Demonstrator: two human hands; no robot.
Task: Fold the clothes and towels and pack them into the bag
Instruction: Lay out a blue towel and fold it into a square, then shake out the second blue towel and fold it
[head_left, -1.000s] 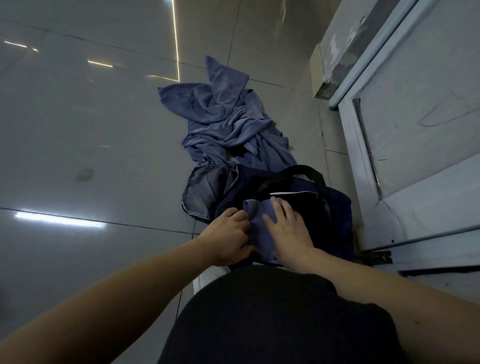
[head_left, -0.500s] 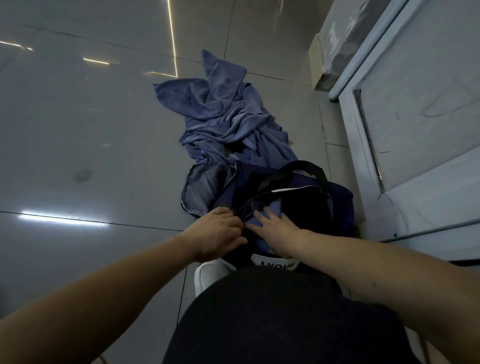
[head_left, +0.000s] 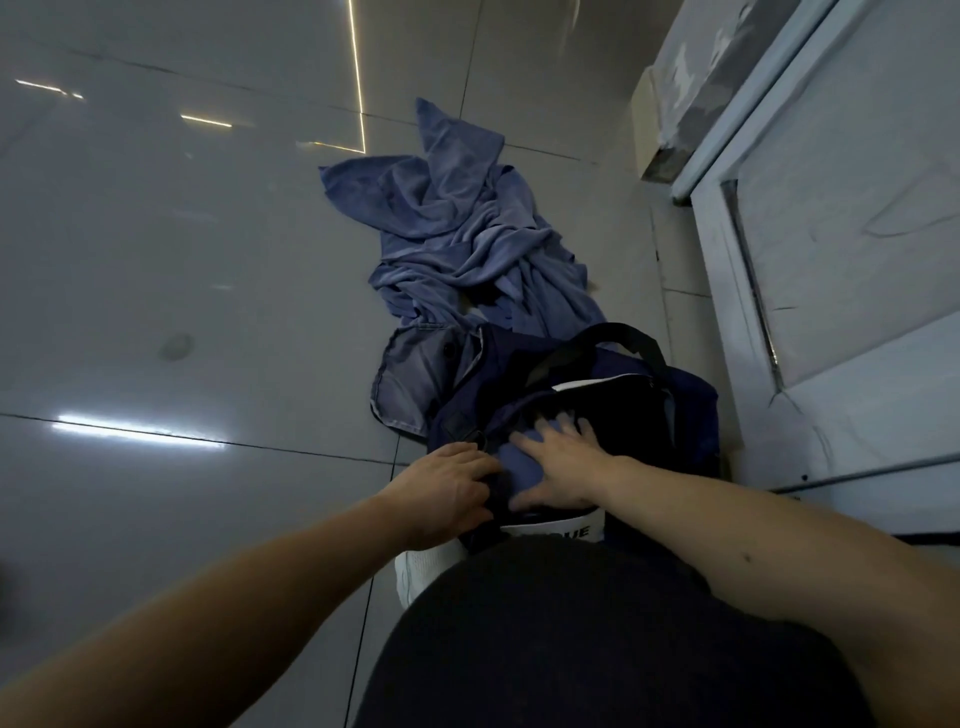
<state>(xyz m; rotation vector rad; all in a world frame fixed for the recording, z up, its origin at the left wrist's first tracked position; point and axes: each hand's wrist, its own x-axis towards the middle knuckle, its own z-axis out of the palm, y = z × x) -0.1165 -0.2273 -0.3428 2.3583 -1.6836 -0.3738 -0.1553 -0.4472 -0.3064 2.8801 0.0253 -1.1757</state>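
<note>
The folded blue cloth (head_left: 519, 467) now sits lower in the bag (head_left: 691, 395) under my flat, splayed right hand (head_left: 558, 475), my left hand (head_left: 447, 491) beside it grips its rim, and the towel pile (head_left: 467, 244) beyond both awaits folding.

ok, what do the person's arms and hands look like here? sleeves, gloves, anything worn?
Both forearms are bare up to the frame edge, with no sleeves in view. The left hand and right hand wear no gloves, and no watch, band or ring shows. A dark garment covers the body at the bottom of the view.
</note>
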